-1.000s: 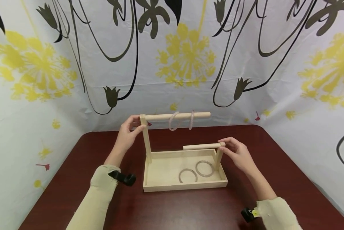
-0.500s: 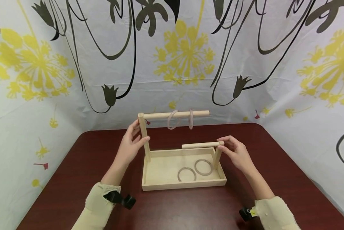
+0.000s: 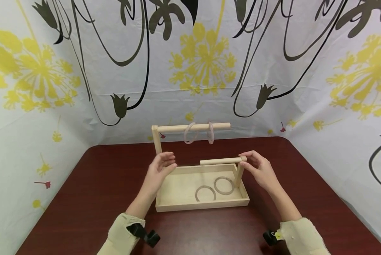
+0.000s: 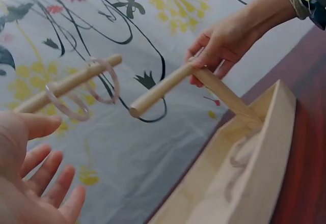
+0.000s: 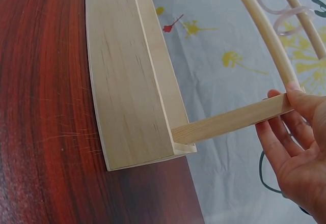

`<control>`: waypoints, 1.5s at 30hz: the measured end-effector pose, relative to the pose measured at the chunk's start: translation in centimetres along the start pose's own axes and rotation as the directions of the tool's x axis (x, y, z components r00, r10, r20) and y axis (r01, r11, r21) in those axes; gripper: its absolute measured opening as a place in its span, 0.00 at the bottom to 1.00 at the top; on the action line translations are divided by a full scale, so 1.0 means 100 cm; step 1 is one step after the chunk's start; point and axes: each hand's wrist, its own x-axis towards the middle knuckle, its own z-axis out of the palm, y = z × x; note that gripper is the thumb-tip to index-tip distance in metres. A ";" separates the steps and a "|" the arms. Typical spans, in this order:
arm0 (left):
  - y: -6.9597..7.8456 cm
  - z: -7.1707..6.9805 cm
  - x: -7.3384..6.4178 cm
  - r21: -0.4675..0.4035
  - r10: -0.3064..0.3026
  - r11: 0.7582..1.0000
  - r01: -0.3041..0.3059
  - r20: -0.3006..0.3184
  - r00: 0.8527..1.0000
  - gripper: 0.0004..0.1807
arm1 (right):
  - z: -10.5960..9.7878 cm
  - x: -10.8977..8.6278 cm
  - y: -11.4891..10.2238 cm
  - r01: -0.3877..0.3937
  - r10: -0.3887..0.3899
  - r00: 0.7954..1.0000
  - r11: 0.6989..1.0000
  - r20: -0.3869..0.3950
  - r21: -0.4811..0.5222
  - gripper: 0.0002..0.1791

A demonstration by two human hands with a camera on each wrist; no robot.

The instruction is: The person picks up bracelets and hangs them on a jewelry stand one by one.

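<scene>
A pale wooden stand has a shallow tray (image 3: 203, 204), a tall left post with a long upper rod (image 3: 174, 128), and a short right post (image 3: 239, 173) with a lower rod (image 3: 220, 161). Two translucent pinkish bangles (image 3: 189, 133) hang on the upper rod. Two more bangles (image 3: 224, 186) lie flat in the tray's right half. My right hand (image 3: 258, 170) pinches the top of the short post between thumb and fingers. My left hand (image 3: 158, 175), holding nothing, hovers over the tray's left end with fingers loosely bent, covering the lower part of the tall post.
The stand rests on a dark red-brown table (image 3: 114, 177). Behind it hangs a white cloth (image 3: 190, 102) printed with yellow flowers and dark vines. The upper rod's right end (image 3: 229, 125) is free, as is the lower rod's left end (image 3: 201, 162).
My left hand has let go of the tall post's top and moved down and right, over the tray's left end. The right hand keeps its pinch on the short post.
</scene>
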 end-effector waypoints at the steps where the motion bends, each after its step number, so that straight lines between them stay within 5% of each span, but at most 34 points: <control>1: -0.004 0.001 0.000 -0.008 -0.011 1.000 0.011 0.031 0.999 0.24 | 0.000 0.000 0.000 -0.001 0.001 1.000 1.000 -0.001 -0.001 0.13; 13: -0.037 0.015 0.003 0.012 -0.060 0.998 0.059 0.281 0.958 0.24 | 0.000 0.000 -0.001 -0.005 0.005 1.000 1.000 -0.002 0.005 0.13; 27: -0.063 0.029 0.009 0.136 -0.164 0.984 0.111 0.487 0.858 0.28 | 0.001 0.001 0.002 0.000 0.000 1.000 1.000 0.001 0.013 0.15; 33: -0.069 0.035 0.012 0.236 -0.157 0.971 0.024 0.564 0.810 0.31 | 0.001 0.002 0.002 0.001 -0.001 1.000 1.000 -0.001 0.013 0.14; 39: -0.073 0.040 0.012 0.381 -0.165 0.922 -0.070 0.549 0.819 0.33 | 0.001 0.002 0.001 0.005 -0.005 1.000 1.000 -0.003 0.022 0.13; 45: -0.074 0.043 0.012 0.575 -0.092 0.763 -0.296 0.550 0.830 0.32 | 0.000 0.001 0.001 -0.009 0.009 1.000 1.000 -0.003 0.018 0.14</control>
